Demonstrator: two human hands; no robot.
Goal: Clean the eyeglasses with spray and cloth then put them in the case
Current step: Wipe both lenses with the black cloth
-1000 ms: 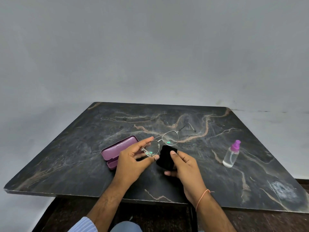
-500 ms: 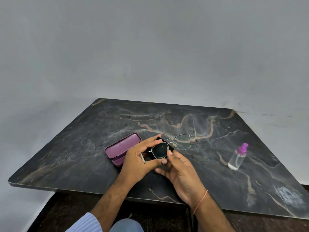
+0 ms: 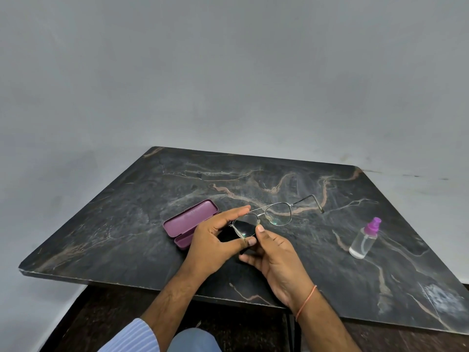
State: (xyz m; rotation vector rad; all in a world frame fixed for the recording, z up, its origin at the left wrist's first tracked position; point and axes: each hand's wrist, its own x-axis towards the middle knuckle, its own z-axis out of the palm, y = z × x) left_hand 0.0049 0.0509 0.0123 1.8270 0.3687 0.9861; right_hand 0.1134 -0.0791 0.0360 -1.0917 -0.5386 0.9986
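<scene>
Thin metal-framed eyeglasses [image 3: 272, 216], long axis 8-to-2 o'clock, free temple toward 2. Left hand [image 3: 213, 240] pinches near lens rim; right hand [image 3: 276, 260] pinches black cloth [image 3: 228, 236] against lens.

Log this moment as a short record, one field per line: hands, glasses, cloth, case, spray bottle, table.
left hand: grips the glasses by the rim of one lens
right hand: holds the cloth against that lens, thumb on top
glasses: held above the table, temples unfolded, far temple pointing away
cloth: black, behind the gripped lens
case: purple, open, on the table left of the hands
spray bottle: clear, purple top, upright on the right, untouched
table: dark marble
</scene>
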